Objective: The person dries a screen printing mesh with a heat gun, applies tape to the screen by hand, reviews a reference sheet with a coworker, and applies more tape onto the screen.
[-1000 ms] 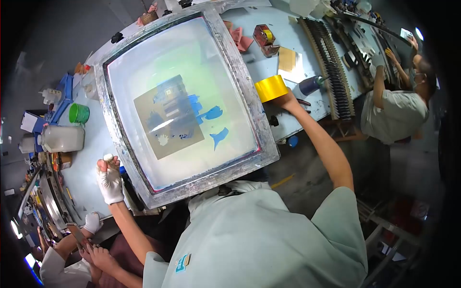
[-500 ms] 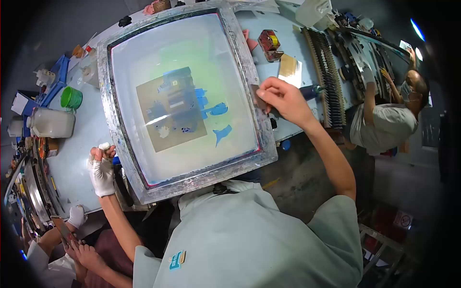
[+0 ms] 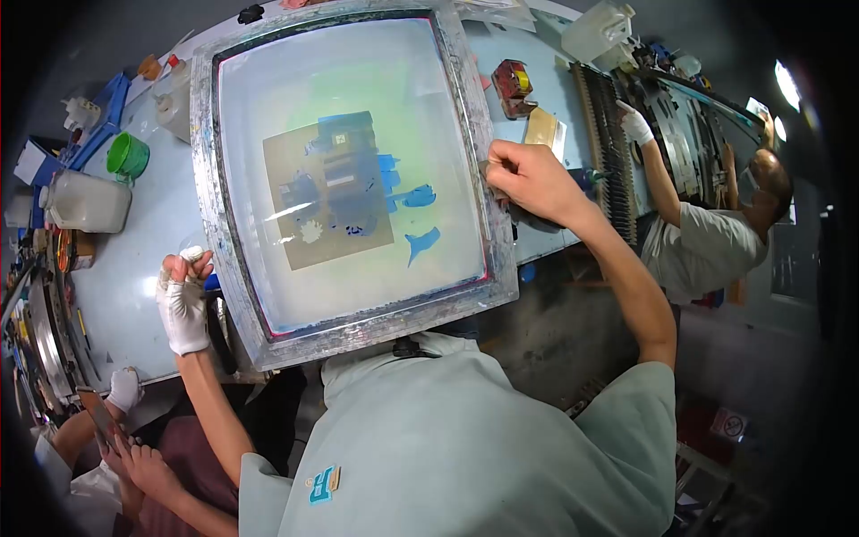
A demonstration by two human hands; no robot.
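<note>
A large metal-framed screen (image 3: 234,268) stands tilted in front of me, with a grey rectangle (image 3: 295,161) and blue patches (image 3: 419,197) on its pale mesh. Beside the frame's lower left side is my left hand (image 3: 185,304), in a white glove with bare fingertips. Its fingers are curled together around something too small to make out. My bare right hand (image 3: 537,183) is closed in a pinch at the frame's right edge; what it grips is hidden by the fingers.
A red tape dispenser (image 3: 513,88) and a toothed rack (image 3: 608,134) lie right of the frame. At the left are a green cup (image 3: 128,156) and a plastic jug (image 3: 87,201). Co-workers' hands show at lower left (image 3: 148,470) and at right (image 3: 636,123).
The yellow tape roll seen at my right hand has gone from view, and that hand has turned and closed at the frame's edge. The right-hand co-worker's gloved hand has reached toward the rack.
</note>
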